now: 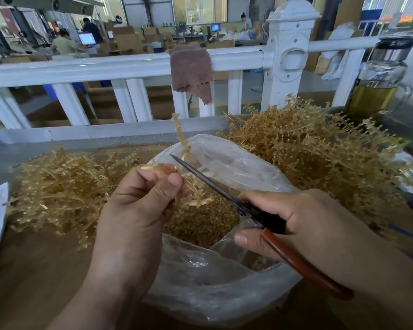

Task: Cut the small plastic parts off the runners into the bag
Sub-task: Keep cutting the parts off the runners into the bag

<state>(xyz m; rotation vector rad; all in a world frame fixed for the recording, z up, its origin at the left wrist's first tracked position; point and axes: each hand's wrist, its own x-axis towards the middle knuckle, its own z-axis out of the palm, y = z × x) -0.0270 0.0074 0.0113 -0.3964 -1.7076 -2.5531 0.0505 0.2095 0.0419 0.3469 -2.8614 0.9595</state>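
**Snipping Right Over the Bag**

The left hand is curled up, and its thumb and fingers pinch a thin runner. The runner sticks up over the bag, with little bits along its top part. The right hand is wrapped round the brown handles of the scissors. The blades look almost together. They cross the runner just above the left fingertips.

The bag sits open on the table, right under both hands. It already has lots of small parts in it. A big pile of full runners lies behind the bag on the right. Another pile lies on the left. Those look mostly bare, but I can't be sure.

What could go wrong? The blades are very close to the left fingertips, so one slip could nick a finger. Small parts can jump when they are cut. The runner's top leans toward the far rim, so I think some could fly past the bag and get lost in the piles. The bag is soft and its near rim sags by the right hand. A push from that hand could fold it shut. And if the blades bite the main stick, a long piece would drop in with the good parts.
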